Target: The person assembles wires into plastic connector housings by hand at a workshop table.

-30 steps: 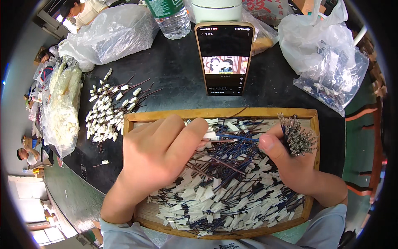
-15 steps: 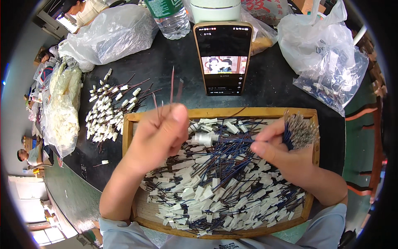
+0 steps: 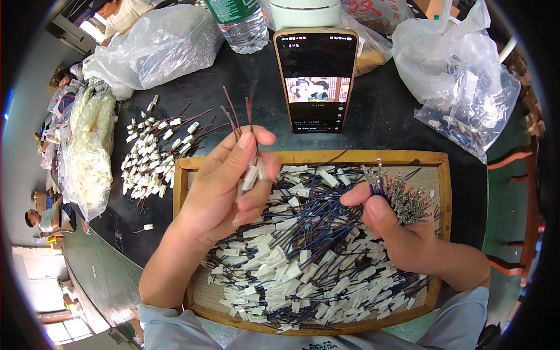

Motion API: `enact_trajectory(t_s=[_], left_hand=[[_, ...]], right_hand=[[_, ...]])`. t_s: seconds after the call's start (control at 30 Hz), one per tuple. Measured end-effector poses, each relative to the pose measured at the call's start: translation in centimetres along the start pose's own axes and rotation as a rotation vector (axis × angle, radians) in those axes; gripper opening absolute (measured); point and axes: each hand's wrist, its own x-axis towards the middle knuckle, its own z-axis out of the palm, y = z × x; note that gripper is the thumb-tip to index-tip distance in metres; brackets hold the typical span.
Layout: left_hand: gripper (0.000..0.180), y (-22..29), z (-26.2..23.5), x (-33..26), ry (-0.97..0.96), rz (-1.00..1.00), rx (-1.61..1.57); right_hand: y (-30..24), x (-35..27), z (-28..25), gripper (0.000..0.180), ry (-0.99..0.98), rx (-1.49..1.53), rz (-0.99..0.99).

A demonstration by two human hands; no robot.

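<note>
My left hand is pinched on a few dark reddish wires that stick up past the thumb. At their lower end, a blurred white plastic connector shows between the fingers. Over the right part of the wooden tray, my right hand grips a thick bundle of blue wires with bare metal terminals fanned out at the top. Its thumb and forefinger point toward the left hand. Under both hands, the tray is heaped with white connectors on blue and brown wires.
A loose pile of wired white connectors lies left of the tray. A phone stands behind it, near a water bottle and a white container. Plastic bags lie around the black table's far side. Other people sit at far left.
My left hand has turned, bringing the white connector into view below the thumb. My right hand has shifted a little left, and its bundle's terminals now point more upward.
</note>
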Motion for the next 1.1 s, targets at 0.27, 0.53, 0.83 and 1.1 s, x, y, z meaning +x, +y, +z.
enact_trajectory(t_s=[0.27,0.53,0.83,1.1], left_hand=[[0.043,-1.3,1.6,-1.2,-0.133,0.061,0.205],[0.027,-1.1,2.2,-2.4,-0.197,0.027,0.306],[0.023,-1.9,2.3,-2.6,-0.200,0.335,0.585],[0.023,-1.7,2.3,-2.6,-0.281,0.571,0.788]], right_hand=[[0.7,0.6,0.2,0.008,-0.019,-0.389,-0.427],[1.4,0.2,0.4,0.016,0.011,-0.335,-0.412],[0.4,-0.3,0.6,0.012,0.067,-0.237,-0.297],[0.2,-0.2,0.4,0.010,0.036,-0.248,-0.282]])
